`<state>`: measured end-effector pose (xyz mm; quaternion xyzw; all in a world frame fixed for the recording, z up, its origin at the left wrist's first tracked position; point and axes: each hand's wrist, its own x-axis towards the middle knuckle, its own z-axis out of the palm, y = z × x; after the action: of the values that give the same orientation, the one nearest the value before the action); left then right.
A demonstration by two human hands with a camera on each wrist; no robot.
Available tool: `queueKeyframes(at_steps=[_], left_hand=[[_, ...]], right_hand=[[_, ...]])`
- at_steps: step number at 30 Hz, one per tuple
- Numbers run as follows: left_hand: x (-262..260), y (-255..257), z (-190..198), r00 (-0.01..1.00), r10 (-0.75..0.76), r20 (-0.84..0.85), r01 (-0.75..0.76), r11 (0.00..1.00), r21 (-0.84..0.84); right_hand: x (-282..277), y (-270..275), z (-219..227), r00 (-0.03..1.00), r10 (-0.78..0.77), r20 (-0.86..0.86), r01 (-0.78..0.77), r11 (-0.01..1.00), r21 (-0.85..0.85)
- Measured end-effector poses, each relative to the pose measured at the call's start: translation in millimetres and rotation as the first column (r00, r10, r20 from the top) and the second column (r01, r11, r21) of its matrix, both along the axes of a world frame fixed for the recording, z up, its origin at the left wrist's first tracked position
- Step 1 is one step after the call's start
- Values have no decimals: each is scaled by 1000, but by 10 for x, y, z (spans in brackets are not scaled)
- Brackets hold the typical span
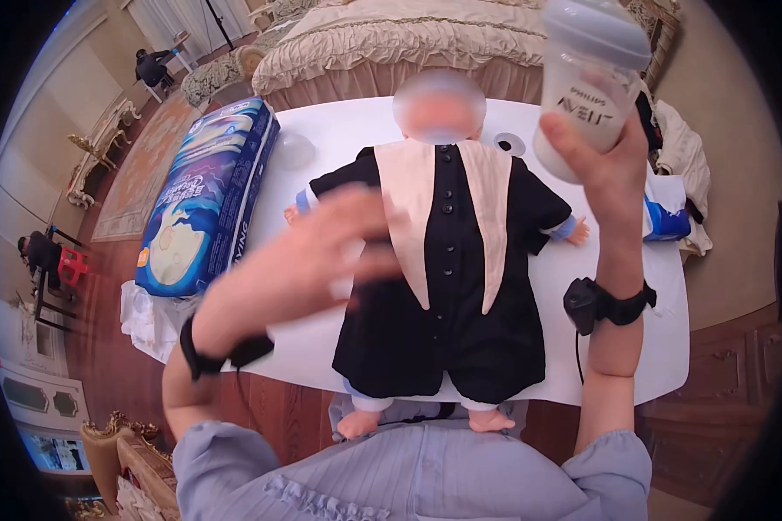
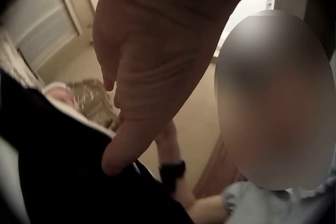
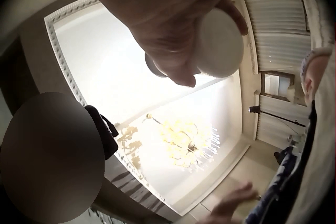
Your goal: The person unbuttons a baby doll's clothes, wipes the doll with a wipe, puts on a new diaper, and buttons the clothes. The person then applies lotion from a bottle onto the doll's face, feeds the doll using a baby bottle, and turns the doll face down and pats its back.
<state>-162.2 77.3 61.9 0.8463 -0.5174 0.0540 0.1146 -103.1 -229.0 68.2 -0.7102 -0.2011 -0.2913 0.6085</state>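
Note:
A baby doll (image 1: 443, 347) in a black outfit with a long, pointed cream collar (image 1: 408, 221) lies on its back on the white table. My right hand (image 1: 615, 165) grips a translucent baby bottle (image 1: 593, 82) with a pale cap, raised at the right above the doll's shoulder level. In the right wrist view, the bottle's round base (image 3: 220, 43) shows beside the fingers. Blurred by motion, my left hand (image 1: 321, 252) is over the doll's chest at the left, fingers spread and loosely extended. The left wrist view shows that hand (image 2: 152, 66) close over the black cloth.
A blue diaper pack (image 1: 204, 200) stands on the table's left side, with a clear rounded dome (image 1: 295, 151) near it. A small white and black ring-shaped item (image 1: 508, 142) lies beside the doll's head. At right is a blue-and-white packet (image 1: 665, 219). Behind the table (image 1: 321, 122) is a bed (image 1: 391, 43).

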Motion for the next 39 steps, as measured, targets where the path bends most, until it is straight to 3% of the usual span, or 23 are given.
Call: queueKeyframes(at_steps=[3, 4, 6, 9, 14, 16, 20, 26, 28, 34, 39], left_hand=[[-519, -180, -126, 971, -189, -147, 209, 968, 139], [-636, -229, -190, 970, -193, -148, 213, 968, 135], [-799, -307, -322, 947, -317, 48, 270, 870, 413], [-845, -367, -485, 930, -366, 36, 322, 857, 403], [-762, -614, -638, 885, -465, 11, 443, 849, 289], [-797, -759, -521, 821, -568, -61, 539, 734, 414], [-839, -977, -588, 767, -642, 10, 566, 684, 461], [-785, -1234, -595, 733, -678, -52, 613, 627, 481], [-780, -1299, -704, 729, -685, 13, 626, 674, 392], [-768, -1375, -774, 709, -695, 124, 624, 699, 349], [-766, -1363, -728, 690, -713, 125, 613, 667, 423]], right_hand=[[-33, -82, 71, 996, -76, -44, 77, 997, 11], [-42, -100, 69, 997, -62, -40, 64, 997, 35], [-88, -128, 33, 998, -51, -38, 53, 997, 54], [-205, -159, -177, 999, -20, -34, 22, 998, 66], [-507, -244, -613, 993, -59, -104, 46, 991, -123], [-597, -263, -764, 989, -66, -133, 46, 988, -150], [-700, -319, -1004, 983, -89, -161, 56, 978, -199], [-744, -360, -1209, 976, -108, -188, 69, 977, -204], [-731, -351, -1254, 972, -95, -214, 56, 982, -181], [-768, -304, -1304, 967, -24, -253, -2, 995, -104], [-750, -328, -1325, 967, -51, -248, 32, 996, -78]])
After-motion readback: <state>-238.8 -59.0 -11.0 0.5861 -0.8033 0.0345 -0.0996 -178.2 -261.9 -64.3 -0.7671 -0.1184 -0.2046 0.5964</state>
